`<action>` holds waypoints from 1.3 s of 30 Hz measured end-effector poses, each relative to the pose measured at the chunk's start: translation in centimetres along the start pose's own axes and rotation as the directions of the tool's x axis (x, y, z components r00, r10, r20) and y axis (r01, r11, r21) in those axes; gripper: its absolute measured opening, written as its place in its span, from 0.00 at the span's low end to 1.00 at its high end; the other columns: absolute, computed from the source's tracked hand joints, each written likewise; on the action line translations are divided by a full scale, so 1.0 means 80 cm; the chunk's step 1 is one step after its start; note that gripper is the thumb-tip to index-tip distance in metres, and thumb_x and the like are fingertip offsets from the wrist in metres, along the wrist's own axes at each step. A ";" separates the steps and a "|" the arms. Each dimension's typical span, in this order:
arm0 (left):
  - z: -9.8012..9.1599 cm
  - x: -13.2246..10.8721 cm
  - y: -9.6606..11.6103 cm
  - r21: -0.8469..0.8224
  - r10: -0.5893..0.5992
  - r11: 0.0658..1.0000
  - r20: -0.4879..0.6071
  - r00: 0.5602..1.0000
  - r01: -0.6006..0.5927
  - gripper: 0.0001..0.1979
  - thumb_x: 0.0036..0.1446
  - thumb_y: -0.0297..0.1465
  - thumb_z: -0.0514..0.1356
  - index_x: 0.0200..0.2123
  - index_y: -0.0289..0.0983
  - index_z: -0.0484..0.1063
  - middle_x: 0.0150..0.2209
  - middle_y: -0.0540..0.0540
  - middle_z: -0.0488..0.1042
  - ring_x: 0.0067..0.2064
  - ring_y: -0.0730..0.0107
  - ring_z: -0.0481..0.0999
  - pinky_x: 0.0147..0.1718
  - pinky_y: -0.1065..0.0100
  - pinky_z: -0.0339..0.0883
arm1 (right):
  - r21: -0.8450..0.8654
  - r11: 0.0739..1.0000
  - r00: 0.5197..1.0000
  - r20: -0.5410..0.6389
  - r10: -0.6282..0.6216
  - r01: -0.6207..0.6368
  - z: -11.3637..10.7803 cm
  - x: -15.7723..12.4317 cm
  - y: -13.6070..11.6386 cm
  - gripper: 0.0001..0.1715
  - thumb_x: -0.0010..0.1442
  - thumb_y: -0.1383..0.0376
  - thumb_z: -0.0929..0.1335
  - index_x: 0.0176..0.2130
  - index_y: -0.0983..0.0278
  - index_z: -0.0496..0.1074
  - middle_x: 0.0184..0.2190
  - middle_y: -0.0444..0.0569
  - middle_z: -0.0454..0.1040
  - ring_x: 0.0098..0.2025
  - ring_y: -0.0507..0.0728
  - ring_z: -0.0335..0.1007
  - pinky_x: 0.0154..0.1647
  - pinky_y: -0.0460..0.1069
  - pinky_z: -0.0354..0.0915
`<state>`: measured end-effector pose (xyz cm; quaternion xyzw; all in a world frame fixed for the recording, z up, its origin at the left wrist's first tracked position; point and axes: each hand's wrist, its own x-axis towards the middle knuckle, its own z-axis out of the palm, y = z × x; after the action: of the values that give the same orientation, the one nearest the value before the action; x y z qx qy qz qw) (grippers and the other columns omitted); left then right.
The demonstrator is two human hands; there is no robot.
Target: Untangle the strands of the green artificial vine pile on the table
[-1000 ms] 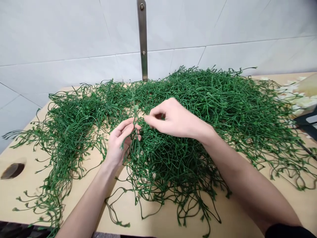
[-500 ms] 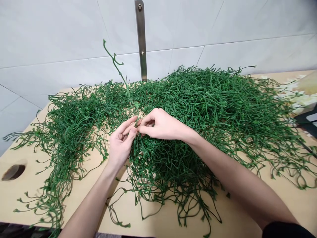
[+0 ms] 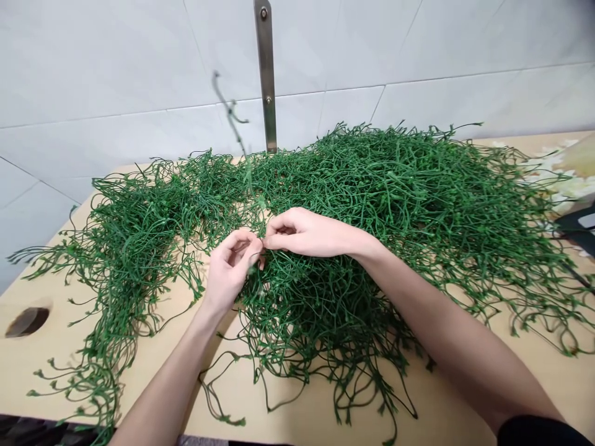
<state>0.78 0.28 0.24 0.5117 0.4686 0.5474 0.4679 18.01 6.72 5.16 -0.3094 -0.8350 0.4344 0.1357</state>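
A branched green artificial stem (image 3: pixel 238 137) rises above the pile, slightly blurred, its lower end running down to my fingertips. My left hand (image 3: pixel 231 266) is closed in a pinch of thumb and forefinger at that end. From the right, my right hand (image 3: pixel 310 233) pinches at the same spot, its fingertips touching those of the left. The exact grip point is hidden between the fingers. Under and around both hands lies a large tangled heap of thin green artificial stems (image 3: pixel 395 179) with small forked tips.
The stems spread over a light wooden table (image 3: pixel 158 378), some hanging past its front edge. A round hole (image 3: pixel 26 322) is at the left. White artificial flowers (image 3: pixel 564 192) and a black object (image 3: pixel 576 224) lie at the right. A metal strip (image 3: pixel 266 74) stands against the tiled wall.
The upright stem has shifted to the right and turned. My left fingers have curled and dropped slightly, and both hands' fingertips have come together.
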 end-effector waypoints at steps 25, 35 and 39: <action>-0.005 0.003 0.003 -0.118 -0.164 0.978 0.077 0.983 0.172 0.16 0.39 0.34 0.75 0.29 0.33 0.75 0.23 0.50 0.76 0.23 0.79 0.71 0.24 0.76 0.66 | 0.118 0.991 0.997 0.020 -0.069 0.066 0.003 0.005 0.009 0.15 0.53 0.65 0.64 0.20 0.68 0.69 0.16 0.40 0.61 0.20 0.45 0.49 0.21 0.45 0.47; 0.000 0.001 -0.002 0.027 -0.061 0.998 -0.006 0.998 0.061 0.19 0.42 0.43 0.73 0.25 0.34 0.72 0.18 0.52 0.69 0.20 0.78 0.66 0.21 0.75 0.60 | 0.057 0.998 1.000 0.013 0.026 -0.026 0.008 0.002 0.000 0.14 0.52 0.65 0.64 0.17 0.67 0.65 0.14 0.38 0.56 0.19 0.45 0.47 0.21 0.45 0.46; 0.003 -0.001 -0.002 0.058 -0.027 0.998 0.004 1.000 0.027 0.18 0.43 0.42 0.73 0.25 0.34 0.71 0.19 0.53 0.68 0.20 0.80 0.65 0.19 0.77 0.57 | 0.076 0.997 0.997 0.072 -0.005 -0.001 0.006 0.001 0.000 0.16 0.52 0.65 0.63 0.16 0.66 0.63 0.13 0.38 0.55 0.17 0.45 0.46 0.19 0.46 0.44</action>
<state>0.98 0.25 0.09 0.5198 0.4901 0.5260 0.4614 17.73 6.49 4.88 -0.2872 -0.8225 0.4766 0.1176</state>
